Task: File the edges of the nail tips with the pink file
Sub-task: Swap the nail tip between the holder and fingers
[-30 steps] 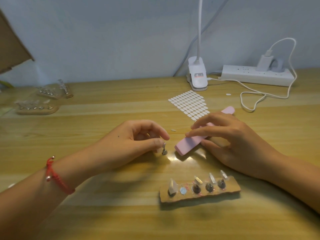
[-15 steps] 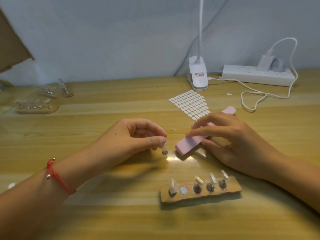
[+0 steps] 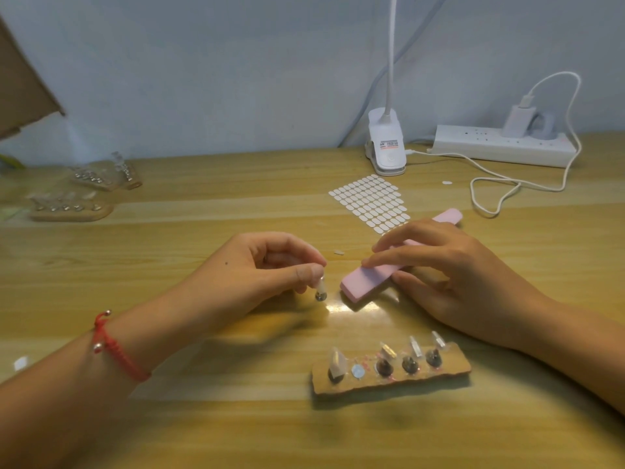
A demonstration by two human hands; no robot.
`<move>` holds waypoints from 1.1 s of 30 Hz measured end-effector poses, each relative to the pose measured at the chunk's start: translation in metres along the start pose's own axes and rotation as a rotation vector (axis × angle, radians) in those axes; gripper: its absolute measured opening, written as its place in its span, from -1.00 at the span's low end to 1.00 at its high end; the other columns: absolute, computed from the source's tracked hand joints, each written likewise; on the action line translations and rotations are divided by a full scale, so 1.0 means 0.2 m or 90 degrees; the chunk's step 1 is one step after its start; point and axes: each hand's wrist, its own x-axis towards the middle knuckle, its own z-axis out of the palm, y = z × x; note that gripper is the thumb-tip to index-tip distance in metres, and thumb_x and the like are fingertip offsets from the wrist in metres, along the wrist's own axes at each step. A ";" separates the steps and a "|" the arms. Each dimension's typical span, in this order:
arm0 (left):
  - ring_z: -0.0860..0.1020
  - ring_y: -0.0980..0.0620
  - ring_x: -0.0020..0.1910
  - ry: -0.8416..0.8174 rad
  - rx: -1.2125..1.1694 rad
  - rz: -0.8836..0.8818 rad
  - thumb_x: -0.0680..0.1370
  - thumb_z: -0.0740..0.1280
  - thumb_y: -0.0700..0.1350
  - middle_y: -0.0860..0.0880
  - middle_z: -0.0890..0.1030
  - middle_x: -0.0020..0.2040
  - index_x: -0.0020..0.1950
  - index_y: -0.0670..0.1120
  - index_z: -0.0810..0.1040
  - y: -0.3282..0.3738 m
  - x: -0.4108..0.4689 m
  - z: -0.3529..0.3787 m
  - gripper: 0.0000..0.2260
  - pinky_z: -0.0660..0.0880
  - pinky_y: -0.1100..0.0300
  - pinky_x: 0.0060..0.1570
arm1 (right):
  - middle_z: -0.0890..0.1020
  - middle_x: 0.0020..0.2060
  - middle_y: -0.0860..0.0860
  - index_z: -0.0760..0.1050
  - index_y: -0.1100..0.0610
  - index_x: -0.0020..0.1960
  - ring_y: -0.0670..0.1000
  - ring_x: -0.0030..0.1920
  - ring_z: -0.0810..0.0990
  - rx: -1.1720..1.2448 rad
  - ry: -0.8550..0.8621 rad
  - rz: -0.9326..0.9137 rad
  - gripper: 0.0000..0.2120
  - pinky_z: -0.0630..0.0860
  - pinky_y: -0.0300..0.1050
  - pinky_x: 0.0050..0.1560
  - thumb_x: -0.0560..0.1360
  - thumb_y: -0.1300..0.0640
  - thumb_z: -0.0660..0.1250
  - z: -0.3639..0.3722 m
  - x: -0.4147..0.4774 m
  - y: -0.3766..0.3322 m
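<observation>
a person's left hand [image 3: 257, 269] pinches a clear nail tip [image 3: 320, 290] between thumb and forefinger, its small metal base hanging just above the wooden table [image 3: 169, 333], while the right hand [image 3: 449, 272] grasps the pink file [image 3: 368, 279], fingers laid across its top and thumb along its near side; the file lies slantwise just right of the tip, its near end close to but not touching it. four more tips stand in a cork block [image 3: 392, 370] nearer the camera, and a sticker sheet [image 3: 372, 201] lies beyond the file. the tip looks very light, thin and glossy, likely to slip or flex under pressure, so it is probably best held low near the base, leaving the edges free; the file looks like a light, padded bar, stiff enough to stroke with and best held mid-length. compared with a second earlier, the left thumb and forefinger have closed more tightly over the top of the tip, while the file and the right hand have barely shifted
</observation>
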 end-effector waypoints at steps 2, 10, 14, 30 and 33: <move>0.58 0.21 -0.32 -0.002 0.002 -0.001 0.33 0.46 -0.02 0.01 0.70 -0.26 -0.15 0.06 0.70 0.00 0.00 0.00 -0.88 0.45 0.44 -0.35 | 0.63 0.04 0.01 0.66 0.05 0.13 0.04 0.06 0.59 -0.001 0.002 -0.004 -0.67 0.53 0.09 0.04 0.44 0.35 0.44 0.00 0.00 0.00; 0.58 0.21 -0.30 0.007 0.022 -0.009 0.31 0.45 0.04 0.03 0.69 -0.26 -0.13 0.09 0.69 -0.01 0.00 -0.02 -0.84 0.46 0.41 -0.34 | 0.64 0.02 0.01 0.67 0.07 0.10 0.03 0.04 0.60 0.001 0.003 -0.005 -0.74 0.49 -0.02 0.05 0.47 0.29 0.37 0.00 0.00 -0.01; 0.58 0.21 -0.31 0.012 0.031 0.008 0.32 0.45 0.04 0.03 0.69 -0.26 -0.14 0.09 0.69 -0.01 0.01 -0.02 -0.85 0.47 0.41 -0.34 | 0.64 0.02 0.03 0.67 0.09 0.10 0.04 0.04 0.60 0.002 -0.002 -0.006 -0.73 0.47 -0.05 0.06 0.46 0.32 0.39 0.00 0.00 -0.01; 0.55 0.19 -0.31 0.132 -0.101 0.029 0.28 0.44 0.09 0.03 0.70 -0.18 -0.14 0.14 0.70 0.01 0.10 -0.02 -0.81 0.48 0.38 -0.34 | 0.64 0.02 0.01 0.68 0.07 0.10 0.01 0.05 0.59 -0.002 -0.004 -0.005 -0.71 0.49 -0.05 0.07 0.44 0.35 0.44 -0.01 0.00 -0.01; 0.54 0.20 -0.35 0.160 -0.172 0.007 0.23 0.45 0.07 0.04 0.68 -0.22 -0.18 0.09 0.71 -0.01 0.11 -0.01 -0.80 0.47 0.39 -0.37 | 0.64 0.02 0.01 0.67 0.07 0.10 0.00 0.05 0.59 -0.004 0.002 0.001 -0.74 0.49 -0.03 0.08 0.46 0.29 0.41 -0.01 0.01 -0.02</move>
